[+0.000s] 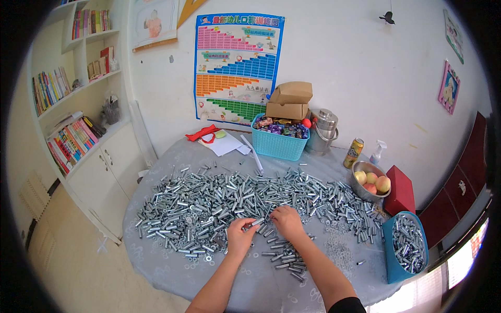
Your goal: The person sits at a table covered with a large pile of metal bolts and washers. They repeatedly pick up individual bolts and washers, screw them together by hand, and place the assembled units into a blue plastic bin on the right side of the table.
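Both hands at near edge of bolt pile on round table. Left hand closed on one bolt; right hand curled at its other end, pinching something too small to identify, possibly a washer. Blue bin at right holds finished-looking pieces, roughly half full. Bulk of pile unprocessed; loose washers scattered nearby. Fingertips hidden; bin partly cut off by rim.

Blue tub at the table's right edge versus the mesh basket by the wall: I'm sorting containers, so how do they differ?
The blue tub has solid walls; the mesh basket has latticed ones. The tub holds metal sleeves; the basket holds wrapped packets. Cardboard boxes sit above the basket; nothing covers the tub. Both are blue.
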Demonstrator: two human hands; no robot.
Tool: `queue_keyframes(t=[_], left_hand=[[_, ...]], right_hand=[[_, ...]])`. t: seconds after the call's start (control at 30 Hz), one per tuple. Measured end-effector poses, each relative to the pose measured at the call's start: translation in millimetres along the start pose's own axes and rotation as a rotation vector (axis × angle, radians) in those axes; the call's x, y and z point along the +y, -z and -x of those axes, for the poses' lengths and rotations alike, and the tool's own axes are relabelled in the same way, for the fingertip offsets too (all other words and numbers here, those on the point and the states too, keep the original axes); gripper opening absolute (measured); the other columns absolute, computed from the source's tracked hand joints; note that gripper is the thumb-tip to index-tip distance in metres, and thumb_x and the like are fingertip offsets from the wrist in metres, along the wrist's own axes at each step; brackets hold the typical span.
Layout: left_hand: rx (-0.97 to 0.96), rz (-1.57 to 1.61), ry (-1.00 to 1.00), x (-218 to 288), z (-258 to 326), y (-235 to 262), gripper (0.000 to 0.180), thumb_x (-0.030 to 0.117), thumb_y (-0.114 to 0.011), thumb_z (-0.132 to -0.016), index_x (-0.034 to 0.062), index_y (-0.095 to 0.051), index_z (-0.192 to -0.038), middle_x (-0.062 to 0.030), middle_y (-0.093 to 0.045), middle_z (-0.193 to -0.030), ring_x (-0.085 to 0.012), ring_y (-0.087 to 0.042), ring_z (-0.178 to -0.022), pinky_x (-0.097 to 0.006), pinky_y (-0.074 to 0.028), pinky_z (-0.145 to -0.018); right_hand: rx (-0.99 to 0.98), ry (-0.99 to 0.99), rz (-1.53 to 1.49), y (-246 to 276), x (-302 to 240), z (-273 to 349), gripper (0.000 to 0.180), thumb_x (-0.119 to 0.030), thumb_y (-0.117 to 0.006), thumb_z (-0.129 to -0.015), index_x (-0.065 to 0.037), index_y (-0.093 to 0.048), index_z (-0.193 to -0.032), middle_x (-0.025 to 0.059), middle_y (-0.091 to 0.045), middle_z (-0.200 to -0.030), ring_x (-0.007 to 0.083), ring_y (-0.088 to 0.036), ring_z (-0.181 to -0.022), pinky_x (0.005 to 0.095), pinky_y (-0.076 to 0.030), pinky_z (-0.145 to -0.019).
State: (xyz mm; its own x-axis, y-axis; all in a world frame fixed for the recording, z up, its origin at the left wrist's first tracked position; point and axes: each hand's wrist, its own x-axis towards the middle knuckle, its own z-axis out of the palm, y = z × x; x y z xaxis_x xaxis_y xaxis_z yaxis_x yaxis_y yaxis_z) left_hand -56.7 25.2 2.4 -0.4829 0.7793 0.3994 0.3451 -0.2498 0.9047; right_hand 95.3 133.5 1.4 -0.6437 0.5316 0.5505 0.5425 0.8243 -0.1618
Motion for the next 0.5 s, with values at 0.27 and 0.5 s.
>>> queue_keyframes(t=[0.27, 0.5], left_hand=[[-0.094, 0.378, 0.225, 4.2, 8.4, -14.0, 0.017, 0.007, -0.071, -0.072, 0.0019, -0.066, -0.087, -0.0012, -0.061, -0.074, -0.0052, -0.051, -0.062, -0.018, -0.041, -0.055], [-0.227, 0.244, 0.145, -0.9, 14.9, -18.2, 0.018, 0.008, -0.07, -0.072, 0.0021, -0.066, -0.089, -0.0004, -0.06, -0.075, -0.0053, -0.051, -0.063, -0.018, -0.041, -0.057]], right_hand=[[0.387, -0.689, -1.271, 30.2, -25.5, 24.3, 0.027, 0.001, -0.063, -0.077, -0.003, -0.054, -0.103, 0.0058, -0.061, -0.083, 0.0134, -0.059, -0.077, 0.023, -0.046, -0.068], [0.409, -0.653, -1.352, 32.3, -40.8, 37.2, 0.035, 0.003, -0.061, -0.078, -0.002, -0.051, -0.111, 0.0042, -0.059, -0.084, 0.0111, -0.057, -0.078, 0.0227, -0.046, -0.072]])
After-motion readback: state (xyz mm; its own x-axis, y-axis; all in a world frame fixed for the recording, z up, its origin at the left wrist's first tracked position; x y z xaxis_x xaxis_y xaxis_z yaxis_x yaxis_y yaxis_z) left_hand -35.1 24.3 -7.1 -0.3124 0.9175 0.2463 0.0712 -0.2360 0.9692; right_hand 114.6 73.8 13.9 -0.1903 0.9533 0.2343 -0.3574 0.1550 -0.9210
